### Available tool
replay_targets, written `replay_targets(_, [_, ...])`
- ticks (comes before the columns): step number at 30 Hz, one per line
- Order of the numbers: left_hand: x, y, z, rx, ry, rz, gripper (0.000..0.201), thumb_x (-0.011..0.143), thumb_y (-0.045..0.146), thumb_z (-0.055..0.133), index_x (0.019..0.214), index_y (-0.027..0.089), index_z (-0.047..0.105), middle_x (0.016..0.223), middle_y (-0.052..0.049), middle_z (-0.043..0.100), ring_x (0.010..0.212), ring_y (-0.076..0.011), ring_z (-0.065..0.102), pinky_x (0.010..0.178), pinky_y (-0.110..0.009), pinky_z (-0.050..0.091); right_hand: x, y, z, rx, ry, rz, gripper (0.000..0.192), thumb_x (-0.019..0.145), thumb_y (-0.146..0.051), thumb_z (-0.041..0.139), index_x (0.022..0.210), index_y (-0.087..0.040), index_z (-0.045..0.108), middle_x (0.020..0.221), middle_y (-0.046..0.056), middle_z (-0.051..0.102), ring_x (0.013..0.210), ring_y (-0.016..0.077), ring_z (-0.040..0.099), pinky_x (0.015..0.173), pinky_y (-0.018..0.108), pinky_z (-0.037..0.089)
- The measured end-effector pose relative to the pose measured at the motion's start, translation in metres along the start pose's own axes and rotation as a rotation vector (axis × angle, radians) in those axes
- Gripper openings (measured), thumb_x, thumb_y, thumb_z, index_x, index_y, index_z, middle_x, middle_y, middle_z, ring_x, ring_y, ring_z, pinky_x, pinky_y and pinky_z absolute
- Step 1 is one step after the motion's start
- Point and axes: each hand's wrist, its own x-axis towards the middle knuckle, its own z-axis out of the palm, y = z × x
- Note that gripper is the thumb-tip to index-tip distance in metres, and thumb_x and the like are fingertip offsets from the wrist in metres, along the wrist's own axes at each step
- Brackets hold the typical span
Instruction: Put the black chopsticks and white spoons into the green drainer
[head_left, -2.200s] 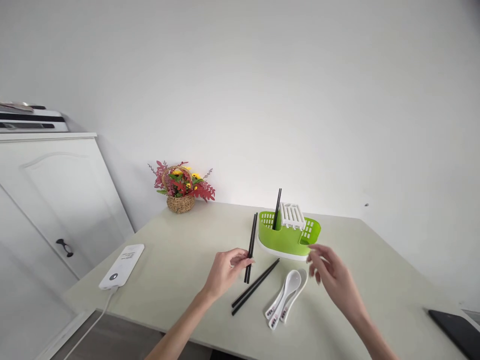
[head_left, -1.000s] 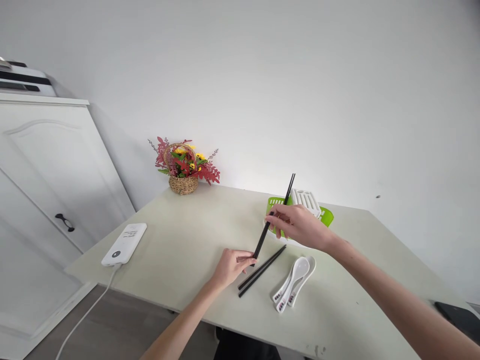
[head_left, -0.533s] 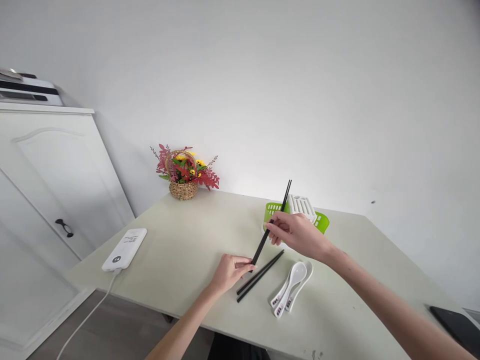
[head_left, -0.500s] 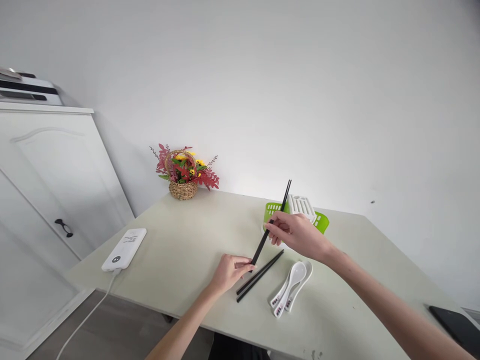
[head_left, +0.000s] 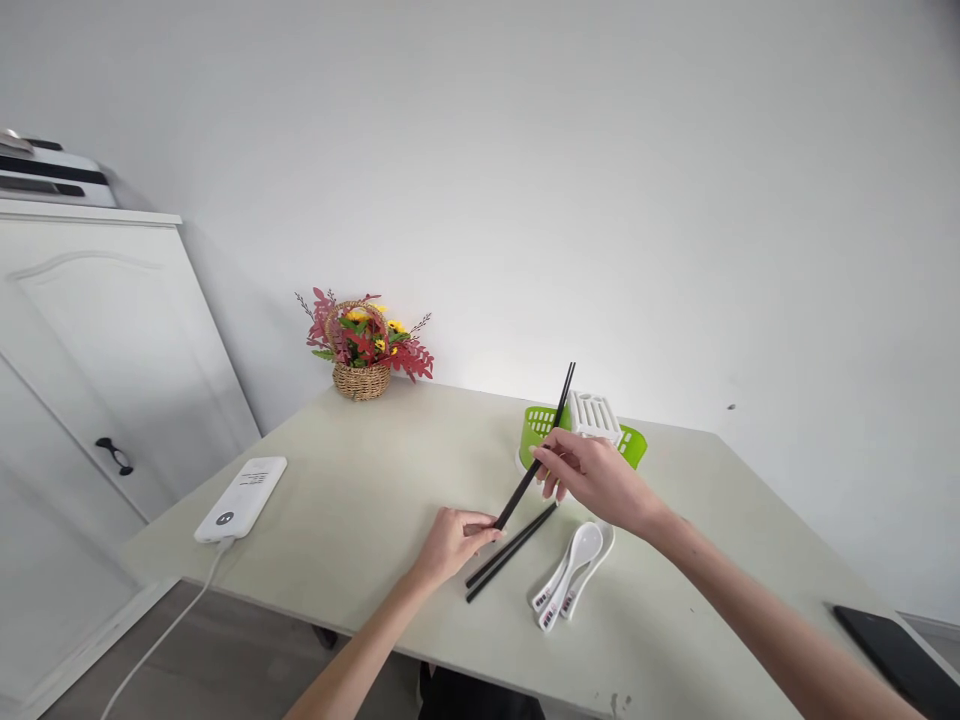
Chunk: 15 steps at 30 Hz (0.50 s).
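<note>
A pair of black chopsticks (head_left: 517,497) slants up from the table, raised between my two hands. My left hand (head_left: 453,544) pinches the lower, thicker ends. Around the middle of the same pair, the fingers of my right hand (head_left: 589,474) are closed, and the thin tips point up and away. Two more black chopsticks (head_left: 510,554) lie on the table just below. White spoons (head_left: 583,545) are stacked in a loose fan to their right. Behind my right hand stands a green and white utensil holder (head_left: 538,425) with a slotted white top (head_left: 595,417), partly hidden by the hand.
A wicker basket of artificial flowers (head_left: 362,380) stands by the wall. On the table's left lies a white power bank (head_left: 241,500) with a cable (head_left: 166,640). A dark phone (head_left: 892,650) rests at the right edge. A white cabinet (head_left: 127,350) stands at left.
The whole view has shifted slightly, so things sit a little further left. Both hands keep the same grip on the chopsticks, which tilt slightly differently.
</note>
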Motion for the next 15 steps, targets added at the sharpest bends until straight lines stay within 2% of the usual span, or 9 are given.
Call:
replay_targets(8, [0.0016,-0.0028,-0.0014,-0.002,0.004,-0.018,0.043,0.083,0.055,0.072,0.095,0.016,0.085,0.089,-0.006,0.081,0.066,-0.0194,0.069,0.055,-0.024,0.053,-0.0084,0.0078,-0.0007,-0.029,0.013,0.015,0.038,0.101,-0.057,0.046,0.087,-0.024,0.060,0.082,0.002,0.077,0.061,0.0164,0.072,0.062,0.030,0.057])
replay_targets(15, [0.0026,-0.0007,-0.0006,0.025,0.007,-0.006,0.041,0.084,0.053,0.071,0.097,0.016,0.085,0.087,-0.005,0.081,0.057,-0.0155,0.063,0.054,-0.023,0.050,-0.0080,0.0030,0.0040,-0.032,0.033,0.018,0.036,0.101,-0.055,0.047,0.087,-0.025,0.060,0.082,0.002,0.078,0.063,0.0182,0.073,0.063,0.032,0.058])
